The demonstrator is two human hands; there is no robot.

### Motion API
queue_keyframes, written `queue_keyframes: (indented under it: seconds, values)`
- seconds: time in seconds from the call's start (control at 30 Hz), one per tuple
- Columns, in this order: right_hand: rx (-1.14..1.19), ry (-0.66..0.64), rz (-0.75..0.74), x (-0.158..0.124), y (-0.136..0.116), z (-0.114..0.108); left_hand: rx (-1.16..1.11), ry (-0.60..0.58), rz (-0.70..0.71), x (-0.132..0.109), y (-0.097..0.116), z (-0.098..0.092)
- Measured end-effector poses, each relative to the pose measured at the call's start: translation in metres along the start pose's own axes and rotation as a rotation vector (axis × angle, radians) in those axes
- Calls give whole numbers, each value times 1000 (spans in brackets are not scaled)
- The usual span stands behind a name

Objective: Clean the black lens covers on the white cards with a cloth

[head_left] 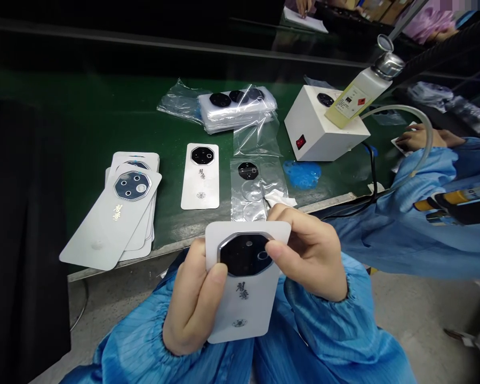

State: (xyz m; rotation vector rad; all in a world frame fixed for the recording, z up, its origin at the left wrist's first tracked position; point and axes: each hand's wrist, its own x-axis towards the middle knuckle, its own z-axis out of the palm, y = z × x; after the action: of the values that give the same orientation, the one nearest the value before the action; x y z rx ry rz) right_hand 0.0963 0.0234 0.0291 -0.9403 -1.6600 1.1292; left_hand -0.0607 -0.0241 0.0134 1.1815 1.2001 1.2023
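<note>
My left hand (194, 304) grips the lower left edge of a white card (244, 312), its thumb resting beside a dark octagonal lens plate (244, 255) with a silver rim. My right hand (308, 256) pinches the card's upper right corner, with the thumb at the plate's edge. Both hands hold the card above the front edge of a green bench mat (88, 117). On the mat, a loose stack of similar cards (132, 213) lies to the left, and a single card (200, 176) lies just beyond my hands.
A clear plastic bag with lens pieces (248, 186) and a white wipe (280, 199) lie near my hands. Farther back are a bagged stack (236, 106), a white switched box (320, 125), a dispenser bottle (360, 90) and a blue pad (302, 173). A co-worker's hand (420, 138) reaches in at right.
</note>
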Motion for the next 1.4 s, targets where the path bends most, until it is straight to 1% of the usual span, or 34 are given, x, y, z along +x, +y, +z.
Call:
queue_keyframes:
  seconds: [0.1,0.2,0.3,0.4,0.5,0.57,0.67,0.8,0.93,1.03,1.1,1.23,1.3,1.4]
  values:
    - [56,-37,56,5,3,-2,25,-32,13,2,-4,-1]
    - [32,-25,49,9,3,-3,44,-80,-18,3,-6,-1]
    - [35,-12,46,10,5,-2,23,-67,-26,6,-7,-1]
    - [116,-18,88,8,7,-2,-26,-47,4,10,-8,-1]
    - [147,-24,117,4,9,-1,-50,-89,52,13,-11,-4]
    - [136,-11,105,3,9,-1,-56,-103,56,15,-13,-5]
    - [171,7,110,3,10,0,-94,-83,11,16,-15,-5]
    - [230,-25,191,0,13,1,-128,-35,-26,17,-16,-4]
    - [144,-32,212,-4,14,-1,-177,14,-48,18,-13,-1]
    - [143,-11,215,-6,11,0,-238,-23,-96,18,-10,1]
    - [179,19,209,-6,10,3,-262,-65,-97,18,-8,1]
    - [222,58,226,-6,9,8,-200,-163,-43,19,-6,-1]
    - [226,55,232,-6,10,9,-158,-158,-22,19,-7,-3]
    - [230,-6,206,-6,10,11,-96,-121,4,17,-7,-3]
